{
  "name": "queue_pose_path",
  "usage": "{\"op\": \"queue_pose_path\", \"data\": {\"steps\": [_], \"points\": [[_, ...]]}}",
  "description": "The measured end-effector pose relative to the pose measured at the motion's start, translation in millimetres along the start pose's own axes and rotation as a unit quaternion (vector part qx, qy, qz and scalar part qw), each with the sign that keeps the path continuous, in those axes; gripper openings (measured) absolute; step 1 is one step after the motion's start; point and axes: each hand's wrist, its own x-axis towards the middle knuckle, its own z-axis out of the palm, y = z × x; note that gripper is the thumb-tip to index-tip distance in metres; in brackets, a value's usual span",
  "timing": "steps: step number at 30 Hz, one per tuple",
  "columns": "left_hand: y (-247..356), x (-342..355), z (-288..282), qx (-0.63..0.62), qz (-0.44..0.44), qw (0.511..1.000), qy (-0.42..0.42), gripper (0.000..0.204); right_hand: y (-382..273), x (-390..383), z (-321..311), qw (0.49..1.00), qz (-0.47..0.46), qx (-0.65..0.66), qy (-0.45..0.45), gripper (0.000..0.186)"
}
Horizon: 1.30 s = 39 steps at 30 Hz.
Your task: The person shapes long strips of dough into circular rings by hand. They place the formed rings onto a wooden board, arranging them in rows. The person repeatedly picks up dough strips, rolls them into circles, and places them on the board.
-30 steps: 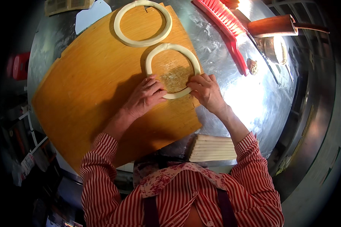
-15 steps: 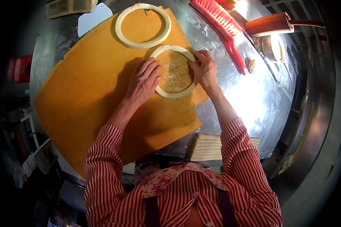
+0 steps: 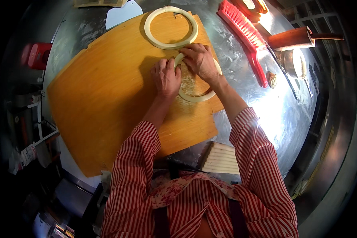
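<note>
A pale dough ring (image 3: 191,98) lies on the wooden board (image 3: 99,103), around a flour-dusted patch. My left hand (image 3: 166,78) grips its upper left side with curled fingers. My right hand (image 3: 200,63) arches over the top of that same ring, fingers pinched on it and partly hiding it. Just beyond, a second dough ring (image 3: 170,45) rests flat by the board's far edge.
A red brush (image 3: 242,29), wooden rolling pin (image 3: 289,39) and metal container (image 3: 295,63) lie on the steel table at right. A white scraper (image 3: 121,15) is at the back left. Rows of dough strips (image 3: 219,158) sit by the near edge.
Both hands have moved forward along the lower ring from its near half to its top. My right hand has also shifted left, closer to my left hand.
</note>
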Motion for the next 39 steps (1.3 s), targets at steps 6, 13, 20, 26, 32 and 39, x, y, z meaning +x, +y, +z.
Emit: {"op": "queue_pose_path", "data": {"steps": [6,13,20,26,32,39], "points": [[-4.8,-13.3,-0.1,-0.008,-0.005,0.999,0.035,0.034,11.3,6.6,4.1,0.999,0.022,0.037,-0.033,0.027],[11.6,-37.8,-36.1,-0.089,0.056,0.995,0.003,0.034,-11.9,-45.9,-29.8,0.998,0.032,0.055,-0.012,0.025],[24.9,-81.4,-44.3,-0.074,0.216,0.966,-0.118,0.034,-25.2,-159.1,-74.3,0.999,0.016,-0.019,-0.029,0.022],[90.7,-114.2,-32.0,-0.122,0.210,0.962,-0.123,0.045,20.6,-281.2,-127.6,0.969,0.212,0.031,0.127,0.027],[148.1,-219.7,5.3,-0.129,0.378,0.863,-0.308,0.060,7.0,-452.3,-140.5,0.938,0.323,0.017,0.123,0.029],[148.9,-239.8,15.2,-0.023,0.475,0.773,-0.420,0.065,-62.1,-463.3,-96.2,0.935,0.331,-0.091,-0.084,0.055]]}}
